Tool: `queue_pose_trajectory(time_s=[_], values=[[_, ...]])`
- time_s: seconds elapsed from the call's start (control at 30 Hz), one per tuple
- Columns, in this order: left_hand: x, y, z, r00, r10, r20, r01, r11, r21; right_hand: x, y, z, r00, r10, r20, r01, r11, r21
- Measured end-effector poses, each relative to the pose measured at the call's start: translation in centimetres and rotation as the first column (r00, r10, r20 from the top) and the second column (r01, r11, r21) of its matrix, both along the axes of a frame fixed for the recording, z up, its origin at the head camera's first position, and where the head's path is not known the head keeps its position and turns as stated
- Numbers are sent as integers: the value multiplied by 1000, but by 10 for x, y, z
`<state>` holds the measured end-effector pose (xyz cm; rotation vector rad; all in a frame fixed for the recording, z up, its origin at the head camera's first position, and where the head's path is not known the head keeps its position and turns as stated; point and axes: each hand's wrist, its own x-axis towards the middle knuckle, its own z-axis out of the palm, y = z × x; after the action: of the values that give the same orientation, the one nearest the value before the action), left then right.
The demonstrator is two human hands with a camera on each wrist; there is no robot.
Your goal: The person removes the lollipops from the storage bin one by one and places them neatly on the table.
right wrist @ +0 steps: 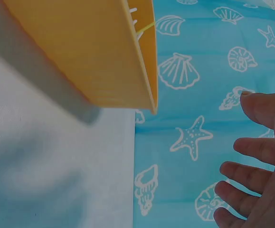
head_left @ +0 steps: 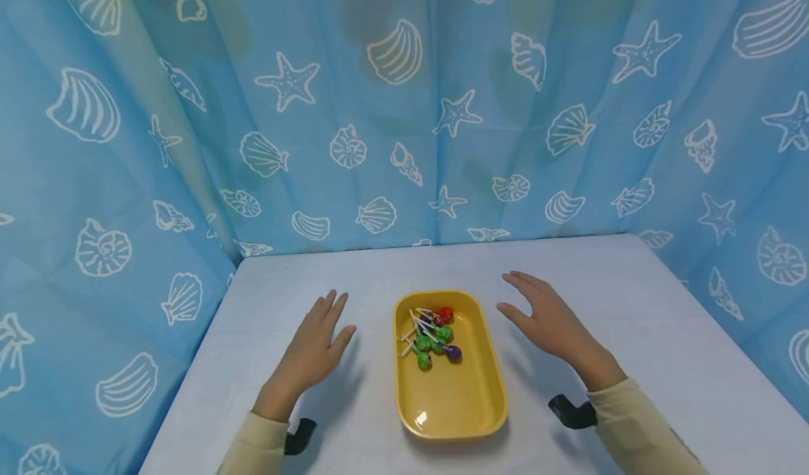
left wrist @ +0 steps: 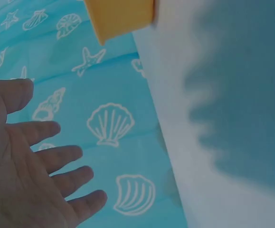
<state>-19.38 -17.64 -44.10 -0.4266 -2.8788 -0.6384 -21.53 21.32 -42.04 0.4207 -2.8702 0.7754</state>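
yellow tray (head_left: 450,398) sits on the bench (head_left: 632,299), mid-scene, long axis running near to far. a small heap of lollipops (head_left: 433,337) lies in its far half; the near half is bare. wrappers show red, green and purple, with white sticks pointing mostly left.

left hand (head_left: 314,352) hovers just left of the tray, palm down, fingers straight and slightly spread, holding nothing. right hand (head_left: 548,322) hovers just right of the tray, fingers likewise extended and loosely apart, holding nothing. neither hand touches the tray; both cast shadows on the bench. wrist views confirm open palms: left hand (left wrist: 28,166), right hand (right wrist: 258,175), with the tray's outer wall (right wrist: 85,52) seen close by.

handling, judged: tray looks like rigid moulded plastic, light, glossy and so a little slippery. the lip along the long sides seems the best hold, one hand per side. the load sits toward the far end, so tilting would let the lollipops slide. lollipops are light and hard; sticks give a fine pinch point.

blue shell-print curtain (head_left: 404,109) encloses the bench.
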Motion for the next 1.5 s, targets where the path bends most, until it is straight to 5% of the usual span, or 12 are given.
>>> queue_pose_trajectory(time_s=[0.4, 1.17, 1.5], values=[[2, 10, -14, 998, -31, 57, 26, 997, 74, 0, -17, 1, 1000, -5, 31, 6, 1000, -28], [3, 31, -21, 995, -38, 96, 21, 985, 173, -4, -41, 9, 998, 51, 42, -47, 993, -108], [-2, 42, -33, 989, -115, 97, 88, 964, 252, -7, -48, 3, 996, 73, 44, -67, 988, -141]])
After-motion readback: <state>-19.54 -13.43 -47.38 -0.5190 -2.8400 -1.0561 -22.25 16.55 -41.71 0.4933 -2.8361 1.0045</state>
